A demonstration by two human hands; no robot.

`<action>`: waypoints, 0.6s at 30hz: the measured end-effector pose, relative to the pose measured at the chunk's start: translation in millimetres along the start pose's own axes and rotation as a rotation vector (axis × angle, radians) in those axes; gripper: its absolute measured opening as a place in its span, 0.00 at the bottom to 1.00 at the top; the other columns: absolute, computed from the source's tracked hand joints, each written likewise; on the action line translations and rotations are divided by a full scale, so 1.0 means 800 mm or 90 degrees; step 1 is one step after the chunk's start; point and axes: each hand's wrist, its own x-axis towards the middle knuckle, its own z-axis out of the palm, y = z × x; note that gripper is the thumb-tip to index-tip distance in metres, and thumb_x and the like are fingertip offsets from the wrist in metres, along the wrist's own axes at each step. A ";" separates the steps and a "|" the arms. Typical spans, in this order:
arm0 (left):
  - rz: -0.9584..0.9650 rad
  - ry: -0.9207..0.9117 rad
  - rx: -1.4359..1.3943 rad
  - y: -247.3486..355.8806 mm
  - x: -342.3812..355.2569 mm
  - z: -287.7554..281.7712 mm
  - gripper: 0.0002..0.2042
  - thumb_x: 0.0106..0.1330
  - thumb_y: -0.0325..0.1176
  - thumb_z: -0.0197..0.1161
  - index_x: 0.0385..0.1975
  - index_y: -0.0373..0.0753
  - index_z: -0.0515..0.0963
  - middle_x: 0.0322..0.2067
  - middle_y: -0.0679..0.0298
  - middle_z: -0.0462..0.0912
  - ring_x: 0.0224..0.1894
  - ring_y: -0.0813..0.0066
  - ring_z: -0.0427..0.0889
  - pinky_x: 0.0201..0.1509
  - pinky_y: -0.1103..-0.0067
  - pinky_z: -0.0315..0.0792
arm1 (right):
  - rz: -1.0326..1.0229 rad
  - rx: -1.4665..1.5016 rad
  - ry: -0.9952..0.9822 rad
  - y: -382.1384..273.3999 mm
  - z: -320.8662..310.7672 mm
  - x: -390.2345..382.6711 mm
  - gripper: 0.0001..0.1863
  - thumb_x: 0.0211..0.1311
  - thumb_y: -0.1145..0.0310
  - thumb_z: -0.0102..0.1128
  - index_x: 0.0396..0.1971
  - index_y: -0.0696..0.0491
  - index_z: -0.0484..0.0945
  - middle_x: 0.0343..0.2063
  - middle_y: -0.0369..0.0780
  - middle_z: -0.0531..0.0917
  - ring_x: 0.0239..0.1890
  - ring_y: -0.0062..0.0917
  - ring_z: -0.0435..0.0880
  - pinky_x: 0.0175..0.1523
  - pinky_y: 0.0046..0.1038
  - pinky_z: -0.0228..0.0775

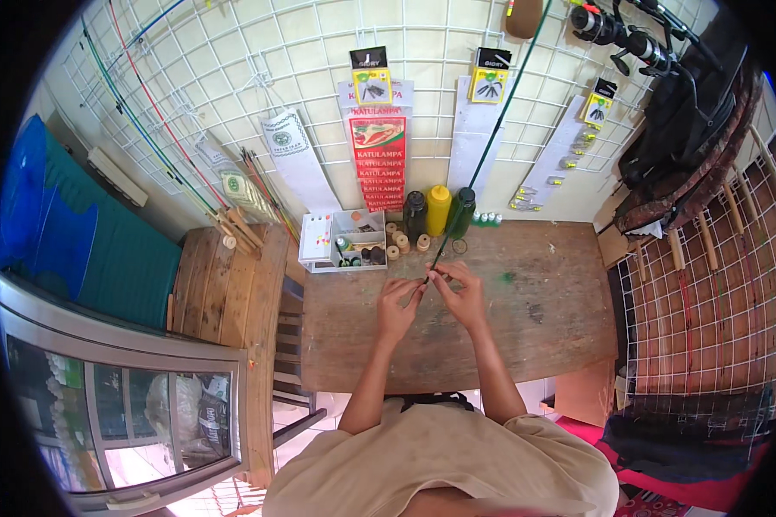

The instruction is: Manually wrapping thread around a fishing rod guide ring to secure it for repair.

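Note:
A thin dark green fishing rod (492, 145) slants from between my hands up past the top edge of the view. My left hand (396, 308) pinches it close to its lower end with thumb and fingertips. Just above, my right hand (460, 295) has its fingers closed on the same rod, and the fingertips of both hands nearly touch. Any small thing between the fingertips is too small to make out. Both hands are over the wooden table (535, 319), with the forearms coming in from below.
Behind my hands stand a black bottle (415, 215), a yellow bottle (437, 211) and a green bottle (462, 214). Wooden spools (394, 252) lie beside a white compartment box (343, 242). A white wire grid (310, 52) holds hanging packets; fishing reels (625, 39) hang upper right.

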 end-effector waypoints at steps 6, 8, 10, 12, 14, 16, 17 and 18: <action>0.011 -0.030 -0.004 0.011 0.014 0.023 0.08 0.53 0.26 0.68 0.33 0.38 0.84 0.29 0.60 0.83 0.36 0.63 0.78 0.41 0.73 0.72 | -0.001 0.001 0.035 0.014 -0.018 0.005 0.09 0.54 0.74 0.65 0.37 0.56 0.83 0.32 0.41 0.84 0.33 0.26 0.78 0.35 0.24 0.70; 0.003 -0.039 -0.011 0.010 0.018 0.031 0.08 0.53 0.26 0.68 0.33 0.39 0.84 0.29 0.60 0.84 0.35 0.63 0.78 0.41 0.73 0.72 | 0.010 -0.006 0.038 0.015 -0.024 0.008 0.09 0.54 0.73 0.65 0.36 0.56 0.83 0.33 0.41 0.84 0.34 0.26 0.78 0.35 0.24 0.70; 0.028 -0.037 -0.003 0.007 0.023 0.039 0.08 0.53 0.26 0.68 0.34 0.40 0.84 0.30 0.61 0.84 0.35 0.64 0.77 0.41 0.73 0.72 | -0.002 -0.018 0.045 0.019 -0.028 0.011 0.09 0.54 0.73 0.65 0.36 0.57 0.83 0.33 0.41 0.84 0.35 0.27 0.79 0.36 0.25 0.71; 0.032 -0.049 -0.011 0.007 0.032 0.046 0.09 0.53 0.26 0.68 0.34 0.40 0.84 0.30 0.61 0.84 0.35 0.64 0.77 0.41 0.73 0.72 | 0.002 -0.017 0.057 0.021 -0.034 0.018 0.09 0.54 0.73 0.65 0.36 0.56 0.83 0.33 0.41 0.84 0.35 0.27 0.79 0.36 0.25 0.71; 0.036 -0.063 -0.020 0.009 0.041 0.050 0.09 0.53 0.26 0.68 0.34 0.40 0.84 0.30 0.61 0.84 0.35 0.64 0.77 0.41 0.73 0.72 | 0.005 -0.017 0.071 0.020 -0.036 0.025 0.09 0.54 0.73 0.65 0.36 0.56 0.83 0.33 0.41 0.84 0.36 0.27 0.80 0.36 0.25 0.71; 0.044 -0.063 -0.029 0.014 0.050 0.051 0.09 0.52 0.25 0.68 0.34 0.40 0.84 0.30 0.61 0.84 0.34 0.65 0.78 0.40 0.73 0.72 | 0.007 -0.065 0.074 0.015 -0.040 0.031 0.09 0.54 0.73 0.65 0.36 0.56 0.83 0.32 0.40 0.85 0.35 0.27 0.80 0.37 0.25 0.71; 0.049 -0.067 -0.032 0.014 0.053 0.054 0.09 0.52 0.25 0.68 0.34 0.40 0.84 0.30 0.61 0.84 0.34 0.65 0.78 0.40 0.73 0.72 | 0.006 -0.067 0.080 0.014 -0.042 0.034 0.09 0.54 0.73 0.65 0.36 0.56 0.83 0.32 0.40 0.85 0.35 0.27 0.80 0.37 0.25 0.71; 0.053 -0.066 -0.037 0.013 0.055 0.056 0.09 0.52 0.25 0.68 0.35 0.40 0.84 0.30 0.61 0.84 0.34 0.65 0.77 0.40 0.73 0.72 | 0.007 -0.074 0.080 0.013 -0.044 0.036 0.09 0.54 0.73 0.65 0.36 0.56 0.83 0.32 0.40 0.85 0.35 0.27 0.80 0.37 0.25 0.71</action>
